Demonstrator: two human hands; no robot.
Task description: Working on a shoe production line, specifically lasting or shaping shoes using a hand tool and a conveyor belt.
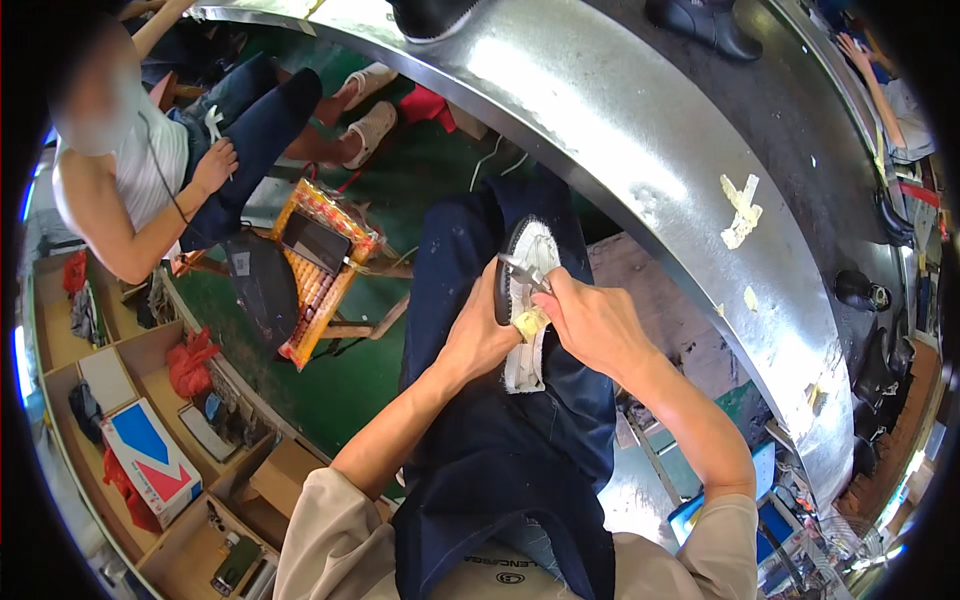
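Note:
A black shoe (538, 238) rests bottom up on my lap, its whitish underside facing me and its toe pointing away. My left hand (485, 328) is closed around the shoe's left side. In my right hand (598, 322) is a metal tool that looks like pincers (526, 271), lying across the forward part of the underside; the fingers partly cover its handles. A crumpled pale yellow piece (530, 323) sits between my two hands, against the underside. Whether either hand pinches it, I cannot tell.
A curved metal bench (640, 190) runs across the front and right, with yellowish scraps (741, 212) and black shoes (705, 25) on it. At left sit a co-worker (125, 170), a beaded stool (320, 270) bearing a phone (315, 243), and a wooden compartment tray (165, 530).

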